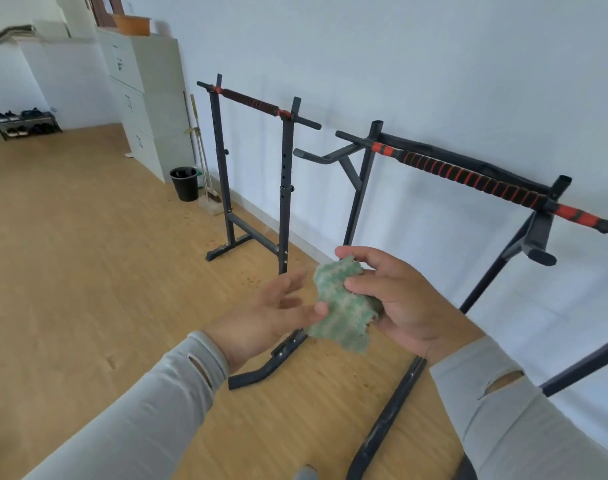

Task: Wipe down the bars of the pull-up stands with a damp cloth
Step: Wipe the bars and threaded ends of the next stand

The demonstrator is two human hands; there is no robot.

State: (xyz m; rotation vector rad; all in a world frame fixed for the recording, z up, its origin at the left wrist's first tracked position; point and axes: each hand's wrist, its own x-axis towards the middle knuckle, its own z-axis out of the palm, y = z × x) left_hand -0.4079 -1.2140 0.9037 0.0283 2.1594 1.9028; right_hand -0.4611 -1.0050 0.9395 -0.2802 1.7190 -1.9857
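Observation:
A crumpled green and white cloth [342, 306] hangs in front of me at chest height. My right hand [403, 299] is shut on its right side, thumb and fingers pinching it. My left hand [278, 310] is open with the palm up, and its fingertips touch the cloth's left edge. Two black pull-up stands line the white wall. The near stand's top bar [469, 174], wrapped in red and black grip, runs above and to the right of my hands. The far stand's bar [250, 102] is further back on the left.
The stands' black floor feet [389, 414] stretch across the wooden floor below my hands. A black waste bin [185, 183], a broom and grey cabinets [146, 98] stand along the wall at the back. A shoe rack [25, 124] sits far left. Crumbs dot the floor near the stands.

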